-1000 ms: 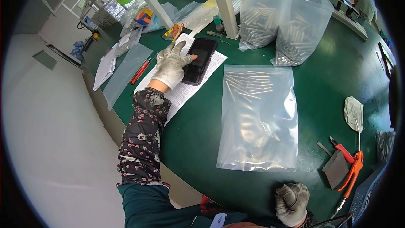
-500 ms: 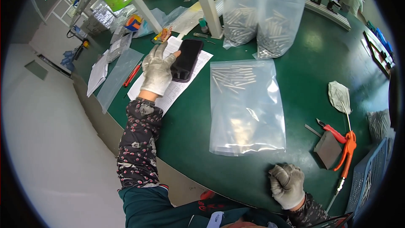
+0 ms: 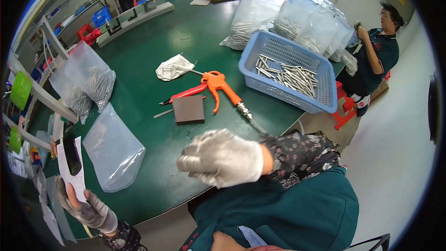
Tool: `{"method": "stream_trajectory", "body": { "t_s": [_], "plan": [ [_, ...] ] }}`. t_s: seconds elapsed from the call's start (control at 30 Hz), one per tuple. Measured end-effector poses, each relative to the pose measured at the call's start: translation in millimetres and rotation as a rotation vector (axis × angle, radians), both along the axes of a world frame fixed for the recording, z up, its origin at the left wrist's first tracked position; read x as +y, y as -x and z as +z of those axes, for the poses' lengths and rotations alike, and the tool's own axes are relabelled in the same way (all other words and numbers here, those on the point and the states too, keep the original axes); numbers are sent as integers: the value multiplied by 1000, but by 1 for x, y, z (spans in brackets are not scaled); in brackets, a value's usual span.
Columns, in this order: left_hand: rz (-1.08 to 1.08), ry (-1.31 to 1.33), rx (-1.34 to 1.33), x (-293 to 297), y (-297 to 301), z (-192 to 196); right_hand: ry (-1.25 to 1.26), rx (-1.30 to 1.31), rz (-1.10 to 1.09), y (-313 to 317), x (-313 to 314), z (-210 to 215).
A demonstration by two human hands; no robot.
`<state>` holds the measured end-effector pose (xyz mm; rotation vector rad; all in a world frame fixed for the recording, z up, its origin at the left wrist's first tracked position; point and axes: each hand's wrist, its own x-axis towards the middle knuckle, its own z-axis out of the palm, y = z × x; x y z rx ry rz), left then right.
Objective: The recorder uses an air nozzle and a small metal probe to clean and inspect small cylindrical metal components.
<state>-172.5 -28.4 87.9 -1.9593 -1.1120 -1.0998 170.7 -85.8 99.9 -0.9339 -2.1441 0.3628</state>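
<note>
Air gun (image 3: 218, 88) left of basket (image 3: 289, 70), pad (image 3: 188, 108) before it — rods (image 3: 288, 73) inside, probably.

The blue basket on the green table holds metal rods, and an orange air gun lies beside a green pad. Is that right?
Not quite. In the head view the blue basket does hold metal rods, and the orange air gun lies on the green table, but the pad beside it is brown, not green.

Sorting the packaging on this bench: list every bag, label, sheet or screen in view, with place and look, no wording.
Flat clear bag: on the green table, near the left hand.
Two clear bags of metal rods: standing at left.
Clear bags of rods: behind the blue basket.
Dark phone: screen off, on a white sheet.
Green tags: on the left rack.
</note>
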Motion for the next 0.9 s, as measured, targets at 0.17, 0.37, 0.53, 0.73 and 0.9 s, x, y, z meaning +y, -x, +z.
{"method": "stream_trajectory", "body": {
  "t_s": [0.17,0.37,0.53,0.73,0.9],
  "plan": [
    [-318,39,-26,-23,-86,-2,-141,-181,-431,-123,-12,40],
    [-662,124,82,-1,-186,-8,540,-416,-1086,-278,-1,25],
    [-762,180,138,22,-226,-36,755,-708,-1010,-296,5,0],
    [-703,308,173,34,-213,-67,894,-845,-975,-293,-8,-7],
    [-666,374,126,40,-214,-71,807,-826,-1022,-262,-8,-14]
  ]
}}
